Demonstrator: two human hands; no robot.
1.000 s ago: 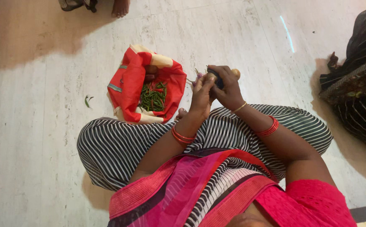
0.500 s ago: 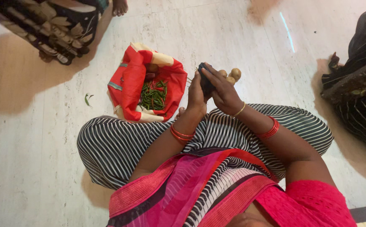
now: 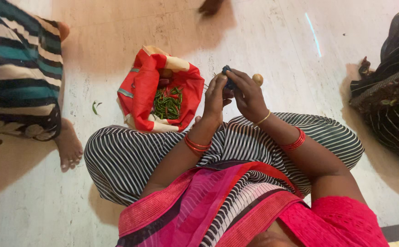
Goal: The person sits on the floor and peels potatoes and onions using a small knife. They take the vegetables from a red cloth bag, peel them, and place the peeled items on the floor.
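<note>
Marble floor: pale veined stone floor is seen from above, filling the view around a seated person.
Lap: crossed legs in black-and-white striped cloth are spread across the middle, with a pink and red drape below.
Bystander: a second person in teal, black and cream striped clothing is seen at the left edge, one bare foot planted on the floor.
Dark bundle: black patterned fabric is heaped at the right edge.
Red bag: an open red and cream cloth bag is set on the floor just ahead of the knees, green chillies piled inside.
Left hand: fingers are curled narrowly and pressed against a small dark blue object.
Right hand: fingers are closed around the same object, held above the lap, right of the bag.
Small round item: a tan ball-shaped thing is seen just behind the right fingers; contact cannot be told.
</note>
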